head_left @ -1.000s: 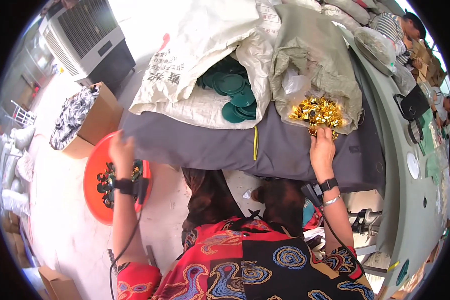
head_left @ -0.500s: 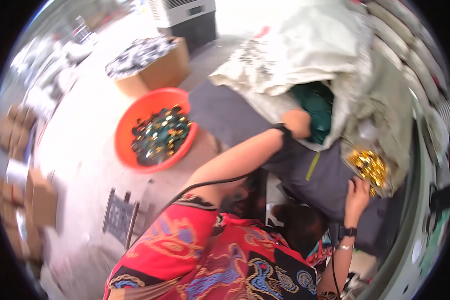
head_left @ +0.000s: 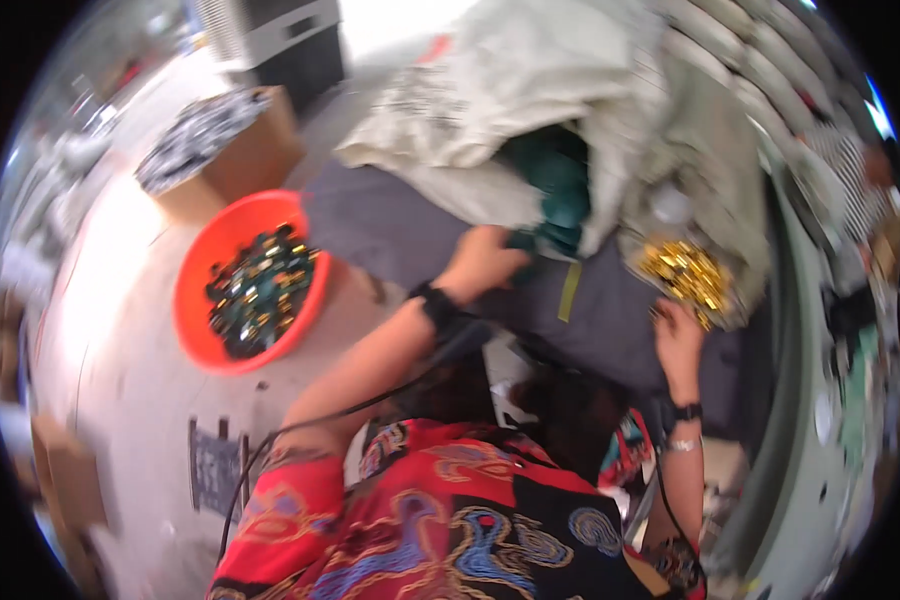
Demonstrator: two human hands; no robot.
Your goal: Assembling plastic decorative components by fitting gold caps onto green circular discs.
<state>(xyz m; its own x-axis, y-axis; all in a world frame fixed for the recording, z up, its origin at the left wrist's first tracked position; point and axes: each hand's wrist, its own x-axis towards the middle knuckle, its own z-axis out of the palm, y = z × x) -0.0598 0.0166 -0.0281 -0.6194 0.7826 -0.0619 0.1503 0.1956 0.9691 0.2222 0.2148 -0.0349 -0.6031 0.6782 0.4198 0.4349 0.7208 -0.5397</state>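
My left hand [head_left: 485, 260] reaches across the grey cloth [head_left: 390, 225] to the dark green round pieces [head_left: 555, 190] that spill from a white sack [head_left: 510, 90]; its fingers touch them, and blur hides whether they grip one. My right hand [head_left: 675, 335] rests on the cloth at the near edge of a heap of shiny gold pieces [head_left: 685, 275] lying in another open sack. Whether it holds any is hidden.
An orange basin [head_left: 225, 340] with several dark, green and gold assembled pieces stands on the floor at the left. Behind it is a cardboard box [head_left: 240, 160] with dark contents, and a grey cooler unit [head_left: 270, 30]. A long table edge [head_left: 800, 330] runs along the right.
My left hand has left the orange basin and swung right to the green pieces at the sack. My right hand has stayed by the gold heap. The view has turned left.
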